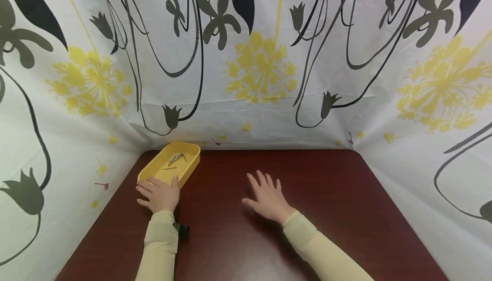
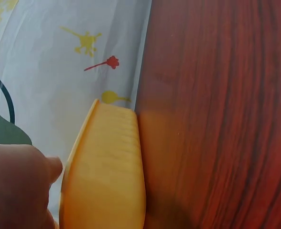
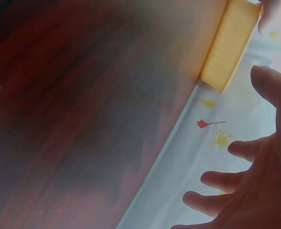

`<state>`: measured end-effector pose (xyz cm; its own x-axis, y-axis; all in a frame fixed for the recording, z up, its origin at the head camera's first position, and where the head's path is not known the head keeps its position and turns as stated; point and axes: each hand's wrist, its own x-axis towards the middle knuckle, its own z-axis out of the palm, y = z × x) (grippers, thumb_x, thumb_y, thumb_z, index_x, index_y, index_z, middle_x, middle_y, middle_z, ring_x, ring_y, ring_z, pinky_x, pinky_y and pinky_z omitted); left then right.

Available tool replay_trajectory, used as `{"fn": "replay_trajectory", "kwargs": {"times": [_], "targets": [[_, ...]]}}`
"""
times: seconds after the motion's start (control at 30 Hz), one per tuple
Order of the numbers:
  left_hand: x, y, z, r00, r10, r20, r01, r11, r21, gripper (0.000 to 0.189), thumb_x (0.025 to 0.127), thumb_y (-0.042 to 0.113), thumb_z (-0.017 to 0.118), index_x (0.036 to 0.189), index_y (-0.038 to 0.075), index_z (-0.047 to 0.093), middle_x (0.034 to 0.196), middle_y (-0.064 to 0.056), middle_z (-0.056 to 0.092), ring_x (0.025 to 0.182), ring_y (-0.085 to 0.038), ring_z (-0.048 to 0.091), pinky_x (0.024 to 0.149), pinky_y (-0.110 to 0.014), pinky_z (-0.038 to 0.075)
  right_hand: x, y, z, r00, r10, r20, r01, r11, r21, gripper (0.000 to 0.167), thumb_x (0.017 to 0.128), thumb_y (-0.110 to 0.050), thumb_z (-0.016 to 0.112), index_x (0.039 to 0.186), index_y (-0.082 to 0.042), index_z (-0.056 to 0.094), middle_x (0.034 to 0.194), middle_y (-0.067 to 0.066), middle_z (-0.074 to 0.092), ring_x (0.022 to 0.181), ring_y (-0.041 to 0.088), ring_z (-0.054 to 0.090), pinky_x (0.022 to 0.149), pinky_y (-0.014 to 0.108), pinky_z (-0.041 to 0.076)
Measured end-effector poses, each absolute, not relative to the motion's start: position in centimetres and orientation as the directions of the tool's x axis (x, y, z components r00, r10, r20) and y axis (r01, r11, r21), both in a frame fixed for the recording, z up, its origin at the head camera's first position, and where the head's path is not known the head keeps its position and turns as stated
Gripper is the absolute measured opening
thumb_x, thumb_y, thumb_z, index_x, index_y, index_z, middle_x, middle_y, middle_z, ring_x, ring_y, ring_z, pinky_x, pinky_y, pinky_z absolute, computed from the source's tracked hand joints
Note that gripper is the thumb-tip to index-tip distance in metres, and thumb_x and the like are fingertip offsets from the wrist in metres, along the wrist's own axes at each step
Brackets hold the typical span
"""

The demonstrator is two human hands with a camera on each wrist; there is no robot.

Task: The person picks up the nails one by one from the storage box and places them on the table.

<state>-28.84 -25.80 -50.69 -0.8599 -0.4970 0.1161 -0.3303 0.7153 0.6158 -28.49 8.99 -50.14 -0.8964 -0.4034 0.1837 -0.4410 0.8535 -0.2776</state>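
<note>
Yellow oblong round-cornered tray [image 1: 192,165] w/ thin grey metal pcs [image 1: 176,159] inside, on dark red-brown wood tabletop [image 1: 326,195]. L hand [image 1: 159,195] at tray's near rim, fingers loosely spread; can't tell grip. R hand [image 1: 267,198] well right of tray, fingers spread.

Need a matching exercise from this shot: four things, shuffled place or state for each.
Things
1. Tray
2. Thin metal pieces
3. Left hand
4. Right hand

Places and states
A. Fingers spread, apart from the tray
B. Lying inside the tray
C. Yellow, at the far left of the table
D. At the tray's near end

Pairs: 1-C, 2-B, 3-D, 4-A
</note>
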Motion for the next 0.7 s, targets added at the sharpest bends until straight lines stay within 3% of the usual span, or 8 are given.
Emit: {"fn": "replay_trajectory", "kwargs": {"times": [0.33, 0.7], "targets": [[-28.6, -26.5, -50.9, -0.846, -0.527, 0.078, -0.38, 0.7, 0.605, 0.113, 0.097, 0.072, 0.035, 0.151, -0.014, -0.014, 0.157, -0.03, -0.029, 0.147, -0.047, -0.021, 0.105, -0.076, -0.012, -28.9, 8.0, -50.1, -0.89, -0.426, 0.165, -0.456, 0.853, -0.255, 0.087, 0.094, -0.066, 0.055, 0.162, -0.022, 0.023, 0.164, 0.017, 0.022, 0.146, 0.045, 0.024, 0.11, 0.072, 0.018], [-28.5, -26.8, -50.4, -0.865, -0.497, 0.075, -0.364, 0.723, 0.587, 0.122, 0.092, 0.077, 0.041, 0.151, -0.013, -0.017, 0.157, -0.032, -0.028, 0.147, -0.048, -0.02, 0.103, -0.076, -0.014, -30.1, 6.8, -49.5, -0.877, -0.454, 0.157, -0.48, 0.849, -0.222, 0.086, 0.095, -0.064, 0.056, 0.163, -0.024, 0.022, 0.163, 0.017, 0.023, 0.146, 0.045, 0.025, 0.11, 0.071, 0.018]]}}
